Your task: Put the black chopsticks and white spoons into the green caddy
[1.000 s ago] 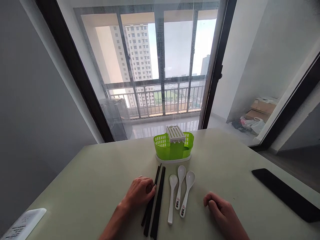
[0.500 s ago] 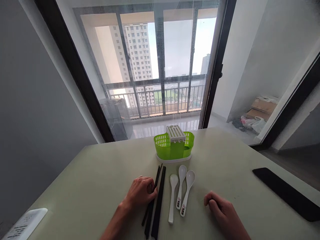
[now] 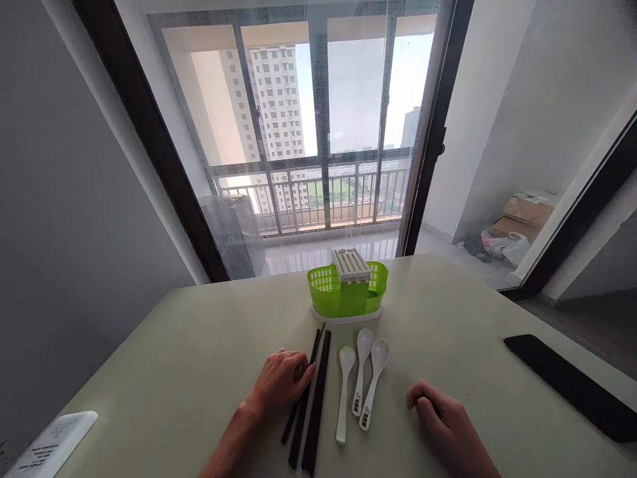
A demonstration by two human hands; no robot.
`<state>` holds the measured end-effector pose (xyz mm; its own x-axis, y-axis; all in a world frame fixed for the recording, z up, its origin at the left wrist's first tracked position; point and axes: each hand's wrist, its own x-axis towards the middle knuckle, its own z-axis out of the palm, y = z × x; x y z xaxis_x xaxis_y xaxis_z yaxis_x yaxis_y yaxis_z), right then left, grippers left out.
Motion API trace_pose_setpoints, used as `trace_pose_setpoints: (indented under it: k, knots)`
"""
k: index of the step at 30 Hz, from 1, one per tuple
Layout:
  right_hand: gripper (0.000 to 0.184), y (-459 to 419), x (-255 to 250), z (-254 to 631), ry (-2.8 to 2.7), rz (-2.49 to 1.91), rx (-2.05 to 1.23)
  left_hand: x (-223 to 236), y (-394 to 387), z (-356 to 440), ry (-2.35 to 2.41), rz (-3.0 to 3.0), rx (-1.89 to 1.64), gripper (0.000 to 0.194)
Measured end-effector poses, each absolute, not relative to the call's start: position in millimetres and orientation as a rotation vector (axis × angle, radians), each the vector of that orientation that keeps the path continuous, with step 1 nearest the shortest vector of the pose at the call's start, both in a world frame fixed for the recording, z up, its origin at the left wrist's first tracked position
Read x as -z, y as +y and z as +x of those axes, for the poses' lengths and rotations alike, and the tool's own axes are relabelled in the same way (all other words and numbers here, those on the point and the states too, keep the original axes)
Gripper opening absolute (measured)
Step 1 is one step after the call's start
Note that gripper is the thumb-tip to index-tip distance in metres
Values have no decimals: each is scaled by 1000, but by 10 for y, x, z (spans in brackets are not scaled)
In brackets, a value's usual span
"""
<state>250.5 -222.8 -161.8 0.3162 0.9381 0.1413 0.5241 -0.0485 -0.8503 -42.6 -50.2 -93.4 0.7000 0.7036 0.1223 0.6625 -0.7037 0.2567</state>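
Observation:
My left hand (image 3: 284, 380) is closed at the left edge of a row of black chopsticks (image 3: 315, 408), its thumb and fingertips pinching the leftmost chopstick (image 3: 289, 425). That chopstick slants a little across its neighbours, and the hand hides its middle. Right of the chopsticks lie three white spoons (image 3: 344, 392), bowls pointing away from me. Two of them have printed marks on their handle ends. My right hand (image 3: 438, 411) rests on the table right of the spoons, fingers curled into a loose fist with nothing visible in it.
Behind the spoons stands a green cutlery basket (image 3: 326, 302) with a white slotted top (image 3: 351, 264). A long black flat object (image 3: 567, 382) lies at the right of the table (image 3: 209, 338). A white printed object (image 3: 54, 441) is at the left edge. A glass door closes off the far side.
My left thumb has come in against the leftmost chopstick, which has shifted slightly away from me. My right hand stays in place, and the spoons and basket have not moved.

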Motion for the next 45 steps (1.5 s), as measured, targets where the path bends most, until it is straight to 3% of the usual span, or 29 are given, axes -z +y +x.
trace_pose_setpoints:
  k: [19, 28, 45]
  knots:
    - [32, -2231, 1626, 2518, -1336, -1705, -588, 897, -432, -493, 1258, 2705, -251, 30]
    - [32, -2231, 1571, 2488, -1307, -1701, -574, 738, -417, -551, 1535, 2537, -185, 13]
    - [32, -2239, 1512, 2464, -1300, -1715, -610, 768, -274, -782, 2002, 2620, -22, 26]
